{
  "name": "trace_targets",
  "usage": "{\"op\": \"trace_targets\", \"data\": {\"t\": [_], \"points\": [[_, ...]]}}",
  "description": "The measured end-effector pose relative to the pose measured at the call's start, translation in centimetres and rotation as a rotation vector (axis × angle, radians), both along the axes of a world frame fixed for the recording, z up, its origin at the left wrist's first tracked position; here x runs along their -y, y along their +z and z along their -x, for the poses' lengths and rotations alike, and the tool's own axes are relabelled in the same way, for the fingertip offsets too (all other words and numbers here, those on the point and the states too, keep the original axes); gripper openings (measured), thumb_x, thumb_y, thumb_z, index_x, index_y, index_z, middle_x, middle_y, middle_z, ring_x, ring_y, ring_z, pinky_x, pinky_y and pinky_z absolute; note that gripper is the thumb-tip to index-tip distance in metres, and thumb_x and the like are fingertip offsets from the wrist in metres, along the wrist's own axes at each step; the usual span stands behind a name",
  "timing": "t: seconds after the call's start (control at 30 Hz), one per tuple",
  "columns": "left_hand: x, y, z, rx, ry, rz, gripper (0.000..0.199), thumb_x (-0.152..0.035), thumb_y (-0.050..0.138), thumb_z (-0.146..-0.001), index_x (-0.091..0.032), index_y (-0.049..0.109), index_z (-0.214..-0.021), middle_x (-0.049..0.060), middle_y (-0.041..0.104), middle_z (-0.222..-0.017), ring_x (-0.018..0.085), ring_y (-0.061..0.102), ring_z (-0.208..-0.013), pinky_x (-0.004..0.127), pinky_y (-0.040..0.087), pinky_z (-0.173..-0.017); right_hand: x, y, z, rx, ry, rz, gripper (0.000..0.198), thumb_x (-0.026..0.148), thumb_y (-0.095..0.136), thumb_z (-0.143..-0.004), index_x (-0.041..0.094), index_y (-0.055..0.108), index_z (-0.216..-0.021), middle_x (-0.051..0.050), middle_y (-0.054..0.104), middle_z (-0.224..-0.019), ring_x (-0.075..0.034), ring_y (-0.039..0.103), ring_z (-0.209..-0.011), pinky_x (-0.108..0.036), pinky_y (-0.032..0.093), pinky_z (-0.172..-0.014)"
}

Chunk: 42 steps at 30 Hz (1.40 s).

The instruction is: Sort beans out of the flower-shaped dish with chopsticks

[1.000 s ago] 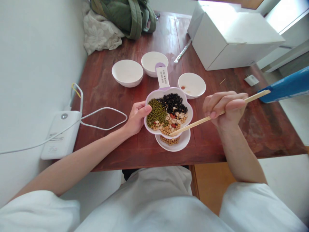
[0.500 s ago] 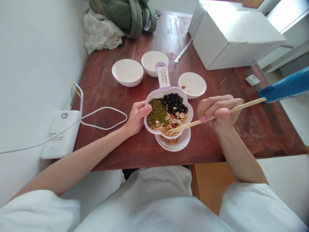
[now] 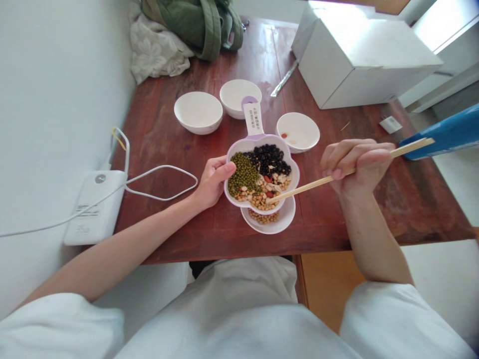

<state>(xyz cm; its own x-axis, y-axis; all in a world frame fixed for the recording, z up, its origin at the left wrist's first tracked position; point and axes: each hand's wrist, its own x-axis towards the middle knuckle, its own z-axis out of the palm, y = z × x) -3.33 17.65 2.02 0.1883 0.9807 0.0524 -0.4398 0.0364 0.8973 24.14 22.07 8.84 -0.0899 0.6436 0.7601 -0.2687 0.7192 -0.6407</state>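
My left hand (image 3: 213, 180) grips the left rim of a lilac flower-shaped dish (image 3: 293, 164) filled with green, black, tan and red beans. The dish is held tilted over a small white bowl (image 3: 285, 220) that holds tan beans. My right hand (image 3: 357, 164) holds a pair of wooden chopsticks (image 3: 310, 186); their tips rest among the tan beans at the dish's near edge. Another white bowl (image 3: 301, 130) with a red bean sits just beyond the dish on the right.
Two white bowls (image 3: 198, 112) (image 3: 237, 94) stand further back on the red-brown table (image 3: 168, 149). A white power unit (image 3: 92, 207) with cables lies at the left edge. A white box (image 3: 359, 60), a green bag (image 3: 194, 25) and a blue object (image 3: 449, 132) surround the area.
My right hand has shifted right and slightly up, drawing the chopstick tips back toward the dish's near-right edge. The left hand and the dish have stayed put.
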Motion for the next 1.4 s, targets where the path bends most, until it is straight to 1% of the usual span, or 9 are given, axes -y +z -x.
{"op": "trace_targets", "data": {"t": [0.1, 0.23, 0.5, 0.73, 0.9, 1.0, 1.13, 1.27, 1.4], "points": [[0.0, 0.0, 0.0, -0.002, -0.002, -0.001, 0.061, -0.079, 0.092, -0.078, -0.020, 0.084, -0.090, 0.011, 0.086, -0.088, 0.041, 0.087, -0.098, 0.048, 0.073, -0.082, 0.2, 0.2, -0.1, 0.060, -0.024, -0.007, 0.065, 0.058, 0.078, -0.107, 0.024, 0.075, -0.052, -0.001, 0.054, -0.041, -0.015, 0.045, -0.031, -0.033, 0.032, -0.033], [-0.1, 0.0, 0.0, 0.005, -0.011, 0.000, 0.060, -0.079, 0.092, -0.079, -0.020, 0.084, -0.091, 0.012, 0.086, -0.091, 0.042, 0.087, -0.101, 0.049, 0.073, -0.082, 0.6, 0.3, 0.0, 0.132, 0.046, 0.018, 0.059, 0.060, 0.082, -0.103, 0.024, 0.081, -0.056, -0.004, 0.063, -0.046, -0.018, 0.054, -0.034, -0.034, 0.033, -0.034], [0.0, 0.0, 0.0, 0.008, -0.007, 0.000, 0.059, -0.078, 0.093, -0.078, -0.021, 0.084, -0.089, 0.011, 0.087, -0.092, 0.041, 0.087, -0.102, 0.049, 0.072, -0.083, 0.7, 0.1, -0.1, 0.142, 0.107, 0.025, 0.052, 0.056, 0.083, -0.104, 0.023, 0.086, -0.063, -0.005, 0.067, -0.049, -0.018, 0.055, -0.035, -0.034, 0.034, -0.035], [0.0, 0.1, 0.0, -0.009, 0.008, 0.005, 0.060, -0.079, 0.093, -0.077, -0.021, 0.084, -0.087, 0.011, 0.085, -0.086, 0.041, 0.087, -0.099, 0.050, 0.072, -0.083, 0.5, 0.0, 0.1, 0.107, 0.123, 0.024, 0.058, 0.056, 0.078, -0.108, 0.024, 0.083, -0.059, -0.003, 0.060, -0.043, -0.016, 0.048, -0.030, -0.034, 0.033, -0.035], [0.0, 0.1, 0.0, -0.005, 0.008, 0.013, 0.061, -0.080, 0.093, -0.077, -0.021, 0.083, -0.088, 0.011, 0.085, -0.087, 0.041, 0.086, -0.100, 0.050, 0.072, -0.085, 0.0, -0.2, 0.0, 0.032, 0.082, 0.004, 0.068, 0.056, 0.070, -0.113, 0.022, 0.077, -0.054, -0.002, 0.056, -0.042, -0.013, 0.045, -0.029, -0.031, 0.031, -0.032], [0.1, 0.0, 0.0, 0.007, 0.010, 0.029, 0.062, -0.079, 0.094, -0.076, -0.020, 0.083, -0.089, 0.012, 0.086, -0.090, 0.041, 0.086, -0.102, 0.050, 0.073, -0.086, 0.0, -0.3, 0.0, 0.030, 0.036, 0.007, 0.069, 0.055, 0.071, -0.112, 0.022, 0.076, -0.053, -0.002, 0.055, -0.042, -0.013, 0.046, -0.030, -0.031, 0.031, -0.033], [0.1, 0.1, -0.1, 0.010, 0.009, 0.033, 0.063, -0.079, 0.094, -0.076, -0.019, 0.083, -0.090, 0.013, 0.086, -0.092, 0.041, 0.086, -0.103, 0.050, 0.073, -0.087, 0.5, -0.5, 0.0, 0.082, -0.001, 0.005, 0.062, 0.058, 0.078, -0.107, 0.024, 0.080, -0.056, -0.004, 0.060, -0.045, -0.017, 0.053, -0.035, -0.035, 0.036, -0.036], [0.1, 0.3, -0.2, 0.008, 0.011, 0.031, 0.060, -0.078, 0.093, -0.077, -0.020, 0.083, -0.089, 0.012, 0.086, -0.091, 0.042, 0.086, -0.104, 0.050, 0.073, -0.087, 0.8, -1.0, -0.4, 0.140, 0.036, 0.035, 0.055, 0.064, 0.082, -0.101, 0.027, 0.083, -0.060, -0.005, 0.066, -0.049, -0.023, 0.062, -0.041, -0.039, 0.043, -0.039], [0.0, 0.4, -0.3, 0.020, 0.019, 0.039, 0.059, -0.077, 0.095, -0.074, -0.021, 0.082, -0.087, 0.011, 0.086, -0.090, 0.042, 0.086, -0.105, 0.050, 0.073, -0.087, 0.8, -1.2, -0.5, 0.175, 0.051, 0.036, 0.060, 0.067, 0.084, -0.098, 0.029, 0.077, -0.053, -0.005, 0.065, -0.049, -0.025, 0.069, -0.048, -0.039, 0.052, -0.045]]}}
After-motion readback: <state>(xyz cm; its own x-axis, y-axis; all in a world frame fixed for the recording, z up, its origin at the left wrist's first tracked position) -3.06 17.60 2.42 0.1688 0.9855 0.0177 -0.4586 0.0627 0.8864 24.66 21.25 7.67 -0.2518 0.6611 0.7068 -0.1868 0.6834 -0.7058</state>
